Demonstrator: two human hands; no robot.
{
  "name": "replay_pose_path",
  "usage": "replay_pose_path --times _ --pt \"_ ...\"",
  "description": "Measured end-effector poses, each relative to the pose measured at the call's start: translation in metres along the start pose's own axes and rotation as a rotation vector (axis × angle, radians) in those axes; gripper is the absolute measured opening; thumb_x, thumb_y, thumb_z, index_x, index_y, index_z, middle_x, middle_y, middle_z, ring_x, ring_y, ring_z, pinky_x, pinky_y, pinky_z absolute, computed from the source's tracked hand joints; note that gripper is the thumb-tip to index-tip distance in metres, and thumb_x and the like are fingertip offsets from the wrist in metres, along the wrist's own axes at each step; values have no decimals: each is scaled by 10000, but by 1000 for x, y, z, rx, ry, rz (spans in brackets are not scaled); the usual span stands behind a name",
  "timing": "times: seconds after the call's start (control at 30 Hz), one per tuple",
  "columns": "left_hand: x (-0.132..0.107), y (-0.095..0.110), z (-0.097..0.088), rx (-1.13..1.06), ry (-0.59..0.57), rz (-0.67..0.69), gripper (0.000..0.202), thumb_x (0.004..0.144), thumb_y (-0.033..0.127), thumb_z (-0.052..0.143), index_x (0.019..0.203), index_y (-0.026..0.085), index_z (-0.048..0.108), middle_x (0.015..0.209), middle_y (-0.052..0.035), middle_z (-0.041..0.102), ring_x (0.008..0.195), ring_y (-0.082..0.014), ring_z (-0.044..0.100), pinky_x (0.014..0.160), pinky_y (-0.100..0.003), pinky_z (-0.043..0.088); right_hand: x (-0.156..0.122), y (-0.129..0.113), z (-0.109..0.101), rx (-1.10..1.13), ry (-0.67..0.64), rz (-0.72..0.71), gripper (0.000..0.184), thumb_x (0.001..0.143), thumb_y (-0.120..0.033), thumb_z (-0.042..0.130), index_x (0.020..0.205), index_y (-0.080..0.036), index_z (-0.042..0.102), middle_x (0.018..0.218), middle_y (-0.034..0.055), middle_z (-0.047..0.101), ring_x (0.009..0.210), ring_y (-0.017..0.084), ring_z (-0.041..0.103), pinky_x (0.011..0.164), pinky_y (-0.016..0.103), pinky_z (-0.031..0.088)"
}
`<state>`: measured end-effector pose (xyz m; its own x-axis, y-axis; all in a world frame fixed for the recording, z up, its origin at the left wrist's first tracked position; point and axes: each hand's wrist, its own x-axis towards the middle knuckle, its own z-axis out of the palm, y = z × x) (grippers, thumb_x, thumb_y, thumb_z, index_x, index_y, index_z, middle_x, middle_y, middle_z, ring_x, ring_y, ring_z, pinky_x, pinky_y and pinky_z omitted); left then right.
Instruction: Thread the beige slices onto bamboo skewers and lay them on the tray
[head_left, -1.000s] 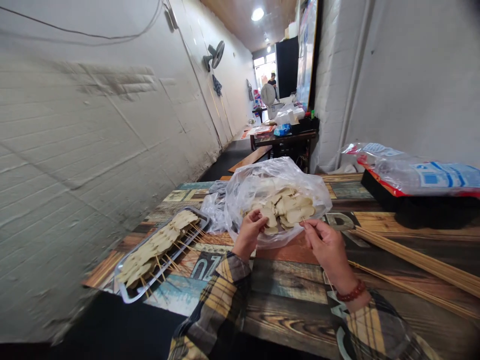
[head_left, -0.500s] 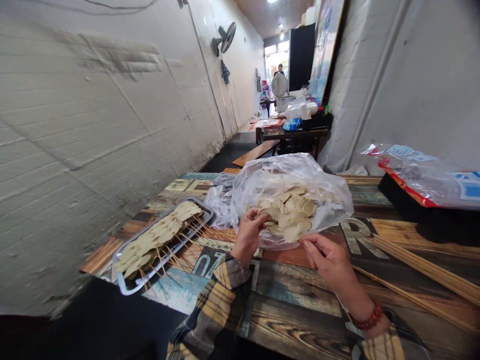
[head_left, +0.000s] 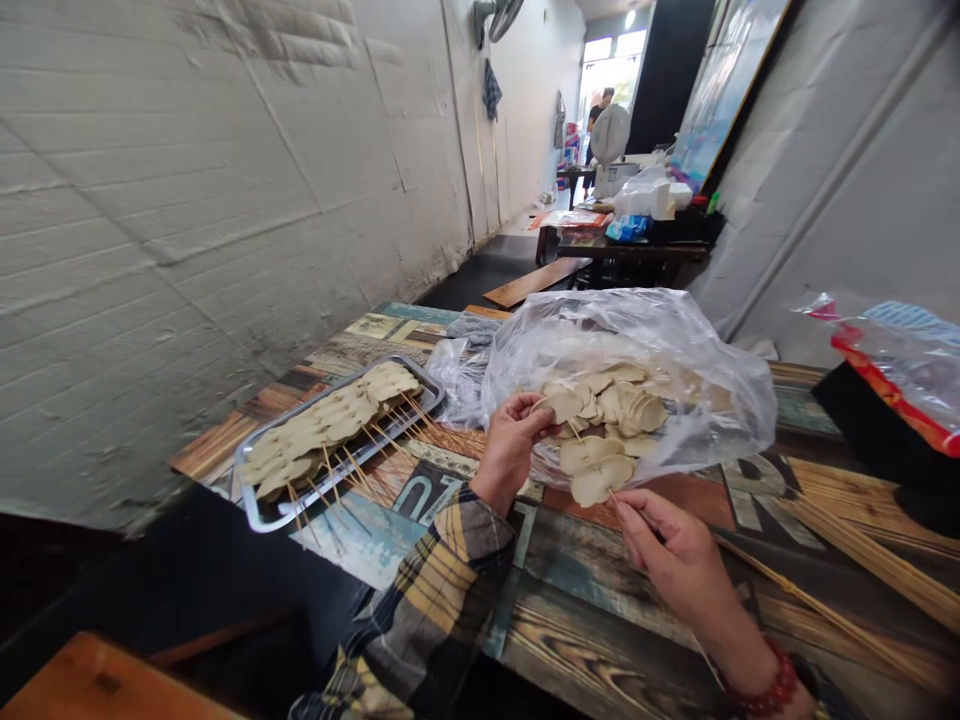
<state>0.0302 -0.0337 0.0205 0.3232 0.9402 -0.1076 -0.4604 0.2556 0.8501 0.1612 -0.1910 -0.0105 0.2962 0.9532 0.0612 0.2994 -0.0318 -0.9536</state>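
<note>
My left hand point(head_left: 514, 443) pinches a pale round slice point(head_left: 562, 403) at the mouth of a clear plastic bag point(head_left: 637, 330) full of such slices. My right hand point(head_left: 671, 553) is closed on a thin bamboo skewer point(head_left: 600, 472) that carries two or three slices, its tip pointing up toward the piece in my left hand. Both hands hover over the patterned wooden table point(head_left: 585, 610), just in front of the bag.
A metal tray point(head_left: 262, 520) of finished skewers lies at the left near the white brick wall point(head_left: 187, 200). Loose bamboo sticks point(head_left: 870, 555) lie at the right beside a black box under a packet point(head_left: 900, 370). A person stands far down the aisle by another table point(head_left: 630, 250).
The view has dropped and shifted right. My left hand has lifted a slice out of the bag. My right hand has drawn back slightly with the loaded skewer.
</note>
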Motion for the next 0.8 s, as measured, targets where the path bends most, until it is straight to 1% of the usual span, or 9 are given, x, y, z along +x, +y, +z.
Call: replay_pose_path --times 0.13,0.33,0.57,0.8 --pt "2 -1 -2 25 18 25 364 516 263 834 762 153 589 700 22 610 612 -96 574 624 -253 485 0 1 1 -10 -17 13 326 885 -468 505 860 -186 668 466 -57 458 427 114 432 455 229 347" --pt "3 -1 -4 66 33 75 283 543 226 794 745 152 611 682 17 605 603 -84 537 554 -208 398 1 3 2 -28 -20 8 339 884 -475 501 852 -180 665 447 -57 467 415 114 438 451 228 347" --pt "1 0 0 48 25 86 273 546 208 787 743 157 606 674 28 594 604 -79 520 600 -219 404 1 5 3 -28 -33 18 337 891 -478 495 864 -186 662 452 -60 454 423 117 431 459 233 338" --pt "0 0 1 63 23 107 238 556 184 770 729 150 610 639 34 578 580 -73 507 598 -218 395 2 7 3 -26 -37 23 358 891 -491 487 858 -178 657 468 -56 451 432 117 424 468 237 333"
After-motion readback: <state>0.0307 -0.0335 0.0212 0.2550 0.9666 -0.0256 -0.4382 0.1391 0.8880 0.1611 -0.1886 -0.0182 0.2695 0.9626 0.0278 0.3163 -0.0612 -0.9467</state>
